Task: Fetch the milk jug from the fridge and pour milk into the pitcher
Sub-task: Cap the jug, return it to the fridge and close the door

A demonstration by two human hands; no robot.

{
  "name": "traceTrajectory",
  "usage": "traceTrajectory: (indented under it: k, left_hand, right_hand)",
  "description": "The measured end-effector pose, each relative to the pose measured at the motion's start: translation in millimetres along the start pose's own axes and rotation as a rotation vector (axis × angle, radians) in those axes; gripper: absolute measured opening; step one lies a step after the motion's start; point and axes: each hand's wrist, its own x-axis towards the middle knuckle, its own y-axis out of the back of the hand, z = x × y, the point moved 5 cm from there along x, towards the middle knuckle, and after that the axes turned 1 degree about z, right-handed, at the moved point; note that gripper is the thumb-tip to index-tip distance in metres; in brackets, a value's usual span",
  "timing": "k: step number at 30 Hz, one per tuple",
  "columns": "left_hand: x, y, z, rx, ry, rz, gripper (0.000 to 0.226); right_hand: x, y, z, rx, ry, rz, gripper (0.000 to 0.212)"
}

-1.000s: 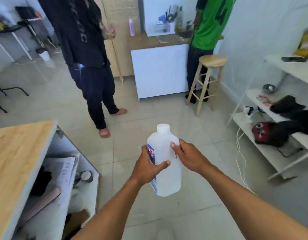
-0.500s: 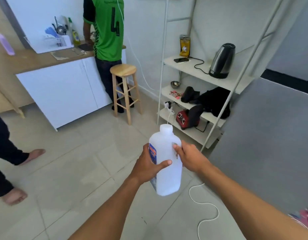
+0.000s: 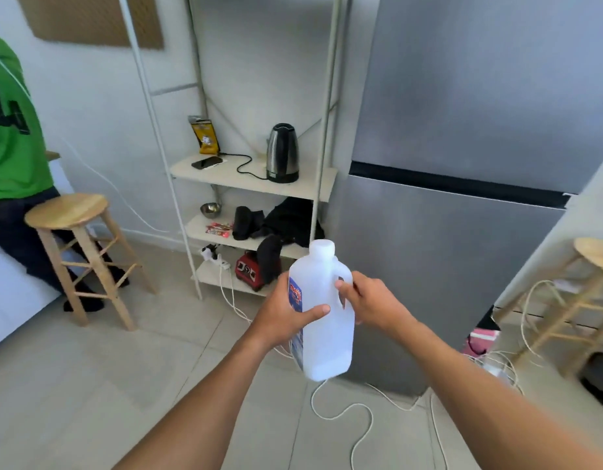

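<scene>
I hold a white plastic milk jug (image 3: 324, 320) with a white cap and a blue label upright in front of me, above the tiled floor. My left hand (image 3: 286, 313) wraps the jug's body over the label. My right hand (image 3: 371, 301) grips the handle on the jug's right side. Just behind the jug stands a tall grey fridge (image 3: 463, 205) with both doors closed. No pitcher is in view.
A white shelf rack (image 3: 252, 179) left of the fridge holds a kettle (image 3: 282, 153), a phone and dark items. A wooden stool (image 3: 79, 252) and a person in a green shirt (image 3: 11, 140) are at left. Another stool (image 3: 585, 293) and loose white cables (image 3: 354, 412) lie at right.
My view has swung right, from the counter and the two people to the shelf rack and the fridge. Both hands keep the same hold on the jug.
</scene>
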Motion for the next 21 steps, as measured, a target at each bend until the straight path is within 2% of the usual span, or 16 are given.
traceTrajectory:
  k: [4,8,11,17,21]
  left_hand:
    - [41,-20,32,0.086,-0.085,0.021,0.083]
    - [78,-32,56,0.205,-0.149,0.061,0.072]
    - [110,-31,66,0.258,-0.153,0.131,0.072]
    - [171,-22,77,0.374,-0.124,0.259,0.076]
    - [210,-17,75,0.369,-0.089,0.313,0.075]
  right_hand:
    - [16,45,9,0.052,-0.064,0.148,0.043]
    - [38,71,21,0.087,-0.067,0.221,0.043]
    - [63,84,28,0.126,-0.041,0.263,0.036]
    - [119,113,39,0.004,-0.003,0.367,0.023]
    - [163,133,47,-0.103,0.039,0.428,0.023]
